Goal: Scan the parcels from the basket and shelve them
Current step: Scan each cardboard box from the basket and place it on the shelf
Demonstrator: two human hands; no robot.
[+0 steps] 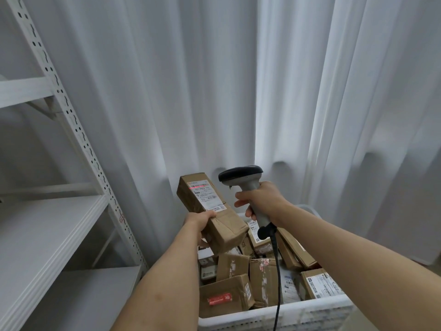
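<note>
- Centrally, the left hand [199, 224] grips a long brown cardboard parcel [211, 211] by its lower end, fingers curled round it; its white label [207, 194] faces up, a red scan line across the barcode
- right hand [260, 201] wraps the scanner [243, 180] handle, just right of the parcel
- white basket [310, 314], lower right, holds more boxes; shelves [47, 225] stand left

Both bare forearms reach forward and up from the lower edge of view. Left hand [199, 223]: raised, fingers curled round the lower end of a box [211, 211], thumb on top. Right hand [259, 199]: wrist level, fingers wrapped round a scanner [248, 187] handle, index finger forward at the trigger
</note>
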